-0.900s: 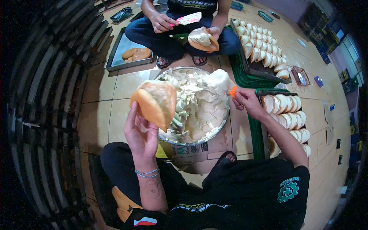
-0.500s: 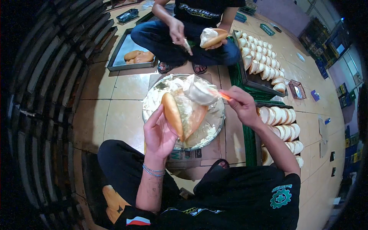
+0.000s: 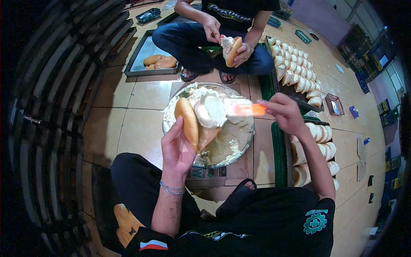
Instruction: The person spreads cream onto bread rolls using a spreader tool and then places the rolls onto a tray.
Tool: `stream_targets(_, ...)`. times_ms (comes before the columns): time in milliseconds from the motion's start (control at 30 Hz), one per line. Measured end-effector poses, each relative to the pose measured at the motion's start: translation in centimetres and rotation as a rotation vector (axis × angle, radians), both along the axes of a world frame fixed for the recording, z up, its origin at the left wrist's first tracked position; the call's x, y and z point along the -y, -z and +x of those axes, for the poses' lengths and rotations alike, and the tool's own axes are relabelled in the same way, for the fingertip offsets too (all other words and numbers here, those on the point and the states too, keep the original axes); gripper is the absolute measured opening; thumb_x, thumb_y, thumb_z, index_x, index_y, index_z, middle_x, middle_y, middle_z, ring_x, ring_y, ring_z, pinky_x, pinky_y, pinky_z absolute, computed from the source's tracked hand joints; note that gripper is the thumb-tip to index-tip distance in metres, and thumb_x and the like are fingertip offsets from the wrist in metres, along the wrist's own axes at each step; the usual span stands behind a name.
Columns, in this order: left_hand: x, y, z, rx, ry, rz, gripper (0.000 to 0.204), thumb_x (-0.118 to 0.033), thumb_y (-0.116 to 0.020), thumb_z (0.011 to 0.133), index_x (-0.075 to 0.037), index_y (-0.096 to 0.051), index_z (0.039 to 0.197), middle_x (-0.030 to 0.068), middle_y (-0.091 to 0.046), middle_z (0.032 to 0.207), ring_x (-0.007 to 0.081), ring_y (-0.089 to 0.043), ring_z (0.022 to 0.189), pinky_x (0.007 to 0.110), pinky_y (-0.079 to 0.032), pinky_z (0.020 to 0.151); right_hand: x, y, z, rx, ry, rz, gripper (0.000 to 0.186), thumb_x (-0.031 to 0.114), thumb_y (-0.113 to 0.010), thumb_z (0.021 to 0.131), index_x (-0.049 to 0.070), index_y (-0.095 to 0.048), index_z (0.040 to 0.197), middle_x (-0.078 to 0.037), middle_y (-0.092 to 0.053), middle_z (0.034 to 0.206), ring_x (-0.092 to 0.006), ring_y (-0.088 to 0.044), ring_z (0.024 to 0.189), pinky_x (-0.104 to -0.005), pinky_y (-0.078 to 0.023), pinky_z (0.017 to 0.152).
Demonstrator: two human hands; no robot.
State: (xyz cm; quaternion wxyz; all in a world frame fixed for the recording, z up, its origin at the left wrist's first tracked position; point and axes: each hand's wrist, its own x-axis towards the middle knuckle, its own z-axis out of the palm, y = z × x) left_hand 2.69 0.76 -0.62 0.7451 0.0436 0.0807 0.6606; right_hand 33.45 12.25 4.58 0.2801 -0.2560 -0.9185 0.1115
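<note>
Spatula slides right, and cream now sits in the split bun! I've got the left hand gripping it above the tub, the right hand clasping the spatula.

The spatula in the right hand is motion-blurred, its blade's outline unclear. The bun and left hand hide the cream tub's near left edge. The right forearm covers some nearer filled buns. The view's top edge cuts off the co-worker at the chest. Dark objects at the floor's right are too small to identify.
</note>
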Motion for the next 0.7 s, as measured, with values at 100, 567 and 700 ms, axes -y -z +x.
stream_targets(100, -0.1, 0.8, -0.1, -0.027, -0.036, -0.015, 0.046, -0.016, -0.056, 0.098, 0.0, -0.041, 0.14, 0.0152, -0.054, 0.136, 0.0269, -0.054, 0.126, 0.043, -0.043, 0.109, 0.0, -1.5, 0.7, -0.024, 0.162, -0.038, 0.034, -0.002, -0.061, 0.087, 0.006, -0.069, 0.12, -0.007, -0.057, 0.076, -0.0178, -0.053, 0.066, -0.0308, -0.044, 0.06)
stream_targets(567, -0.4, 1.1, 0.2, -0.363, -0.081, -0.097, 0.047, -0.016, -0.062, 0.096, -0.002, -0.044, 0.137, 0.0118, -0.056, 0.132, 0.0241, -0.058, 0.12, 0.04, -0.049, 0.103, 3.8, -6.6, -6.0, 0.265, 0.103, 0.138, 0.028, 0.009, -0.067, 0.085, 0.017, -0.071, 0.112, -0.008, -0.053, 0.07, -0.0253, -0.057, 0.061, -0.0376, -0.046, 0.056)
stream_targets(700, -0.6, 2.4, -0.9, -0.275, -0.177, -0.156, 0.045, -0.014, -0.059, 0.097, 0.0, -0.044, 0.137, 0.0137, -0.054, 0.135, 0.0227, -0.057, 0.121, 0.037, -0.049, 0.104, 6.8, -3.3, -7.8, 0.297, 0.088, 0.148, 0.036, 0.009, -0.067, 0.082, 0.016, -0.067, 0.117, -0.009, -0.054, 0.072, -0.0265, -0.06, 0.061, -0.0394, -0.048, 0.053)
